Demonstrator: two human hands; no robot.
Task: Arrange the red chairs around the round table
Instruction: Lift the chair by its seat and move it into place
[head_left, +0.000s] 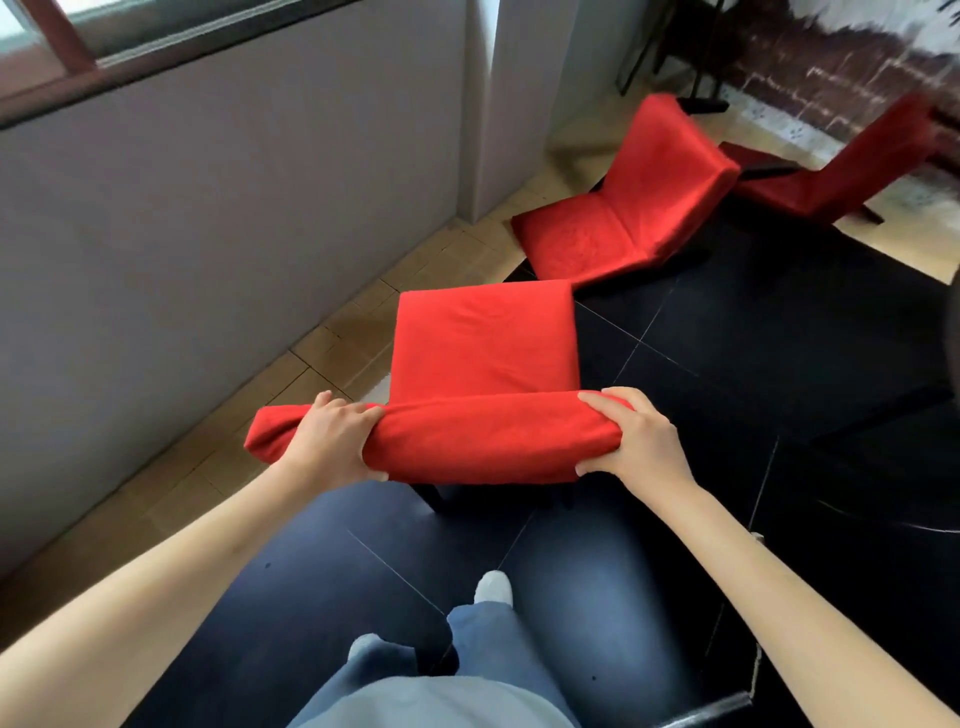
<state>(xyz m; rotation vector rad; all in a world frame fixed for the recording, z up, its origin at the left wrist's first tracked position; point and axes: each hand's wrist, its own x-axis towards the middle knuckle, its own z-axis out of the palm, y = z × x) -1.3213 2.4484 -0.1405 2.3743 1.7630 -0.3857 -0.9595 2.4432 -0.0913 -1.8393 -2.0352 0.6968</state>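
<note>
Nearest the camera we see our own legs in loose blue denim trousers (498, 654) and one pale shoe (494, 586), standing on glossy black floor tiles (727, 364). Both bare forearms reach forward to the closest red fabric-covered chair with a padded backrest and dark legs (483, 343), which stands directly ahead with its back toward us. Our left hand (332, 441) is wrapped over the top edge of the backrest near its left end, fingers curled across the top and thumb underneath, closed firmly on the fabric. Our right hand (636, 441) grips the right end of the same edge in the same way, fingers over the top and thumb pressed against the near face. The seat of this chair extends away from us, lying over the line where the black tiles meet a strip of beige tiled floor (332, 332). Beyond it, just past its front edge, a second red upholstered chair (628, 202) sits angled toward the left. Farther right, close beside that one, a third red chair (852, 166) appears blurred. A grey plastered wall under a dark-framed window (208, 182) runs along the left, and a dark brick-patterned wall (831, 67) closes the far right. A dark curved edge shows at the right border; we cannot tell whether it is the table.
</note>
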